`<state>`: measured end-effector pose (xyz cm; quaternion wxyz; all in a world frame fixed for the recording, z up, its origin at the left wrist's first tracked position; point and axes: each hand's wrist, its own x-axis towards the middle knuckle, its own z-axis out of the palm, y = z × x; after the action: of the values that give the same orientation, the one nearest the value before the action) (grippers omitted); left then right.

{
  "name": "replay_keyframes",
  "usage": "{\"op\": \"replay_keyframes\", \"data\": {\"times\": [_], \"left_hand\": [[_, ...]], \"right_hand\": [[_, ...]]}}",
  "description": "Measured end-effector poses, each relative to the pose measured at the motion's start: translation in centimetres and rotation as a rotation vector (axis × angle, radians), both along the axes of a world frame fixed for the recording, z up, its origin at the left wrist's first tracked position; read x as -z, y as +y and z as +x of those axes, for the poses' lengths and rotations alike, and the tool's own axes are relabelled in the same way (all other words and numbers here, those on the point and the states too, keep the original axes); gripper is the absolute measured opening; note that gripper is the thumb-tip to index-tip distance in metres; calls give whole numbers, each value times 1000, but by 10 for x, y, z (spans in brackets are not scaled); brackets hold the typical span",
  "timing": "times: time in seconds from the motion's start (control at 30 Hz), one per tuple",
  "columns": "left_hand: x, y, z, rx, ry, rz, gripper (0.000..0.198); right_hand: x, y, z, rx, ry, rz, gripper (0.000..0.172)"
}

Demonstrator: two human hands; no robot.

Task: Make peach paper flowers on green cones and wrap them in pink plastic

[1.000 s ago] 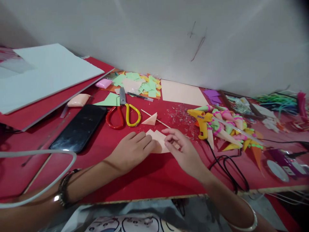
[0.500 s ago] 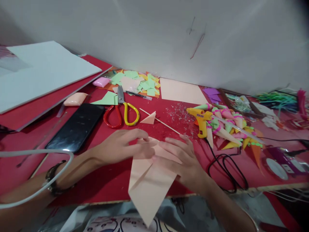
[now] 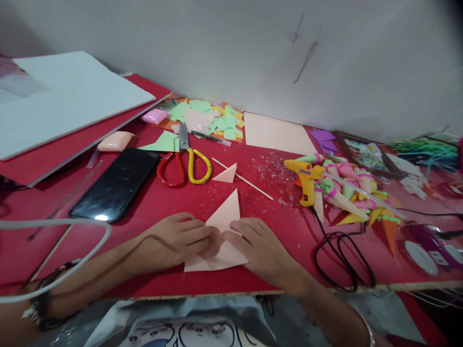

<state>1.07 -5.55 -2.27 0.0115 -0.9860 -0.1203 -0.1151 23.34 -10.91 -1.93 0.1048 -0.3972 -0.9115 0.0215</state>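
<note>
A folded sheet of peach paper (image 3: 224, 208) lies on the red tabletop, one pointed corner away from me and a wide edge toward me. My left hand (image 3: 177, 243) is closed on its left side, fingers bent over the paper. On the right side, my right hand (image 3: 264, 250) grips it with curled fingers, the thumb side pressed to the sheet. Both hands hide part of the fold. Just beyond are a small peach paper triangle (image 3: 225, 174), a thin stick (image 3: 255, 186) and scissors (image 3: 184, 140) with one red and one yellow handle.
To the left lie a black phone (image 3: 117, 185) and a white board (image 3: 79, 101). A yellow glue gun (image 3: 307, 180) rests by several paper cones (image 3: 340, 197), its black cord (image 3: 325, 236) looping nearby. A white cable (image 3: 104, 230) crosses my left forearm. The table edge (image 3: 246, 294) is close.
The peach paper, which hung over the table edge toward me, now lies wholly on the tabletop with its point facing away. Both hands have moved slightly toward me with it.
</note>
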Motion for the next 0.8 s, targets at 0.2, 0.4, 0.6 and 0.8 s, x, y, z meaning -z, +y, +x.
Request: {"op": "replay_keyframes", "data": {"times": [0.2, 0.4, 0.6, 0.8], "left_hand": [[-1, -12, -4, -188, 37, -24, 27], [3, -13, -2, -292, -133, -125, 17], [9, -8, -1, -440, -158, -189, 33], [13, -7, -5, -515, -36, -242, 27]], "right_hand": [[7, 11, 8, -33, 166, -217, 25], [8, 18, -1, 81, 353, -289, 14], [10, 20, -10, 218, 469, -324, 12], [12, 19, -11, 318, 413, -287, 8]]}}
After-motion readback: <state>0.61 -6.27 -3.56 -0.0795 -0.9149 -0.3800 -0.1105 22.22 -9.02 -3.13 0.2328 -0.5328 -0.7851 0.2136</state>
